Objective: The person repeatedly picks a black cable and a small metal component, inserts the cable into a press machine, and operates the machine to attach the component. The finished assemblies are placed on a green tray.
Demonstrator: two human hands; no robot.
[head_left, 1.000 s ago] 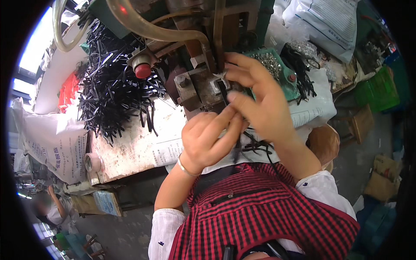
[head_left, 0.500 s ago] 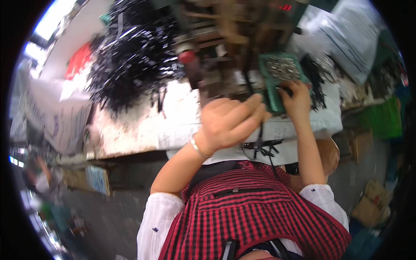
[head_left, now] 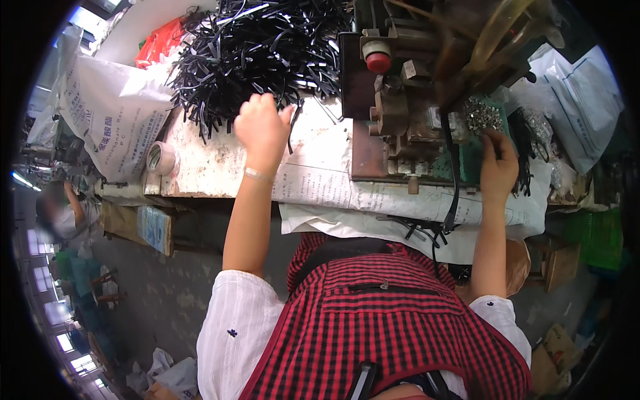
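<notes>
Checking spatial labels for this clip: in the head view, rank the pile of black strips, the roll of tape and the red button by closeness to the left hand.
From the left hand:
1. Pile of black strips: right at the fingers, just beyond.
2. Roll of tape: to its left, at the bench edge.
3. Red button: to its right, on the machine; close to the tape's distance, hard to separate.

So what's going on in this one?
A person in a red checked apron sits at a paper-covered bench in front of a small press-type machine. The left hand reaches into the pile of black straps; whether it grips one cannot be told. The right hand is at the green tray of small metal pieces beside the machine. A black strap hangs down off the machine.
</notes>
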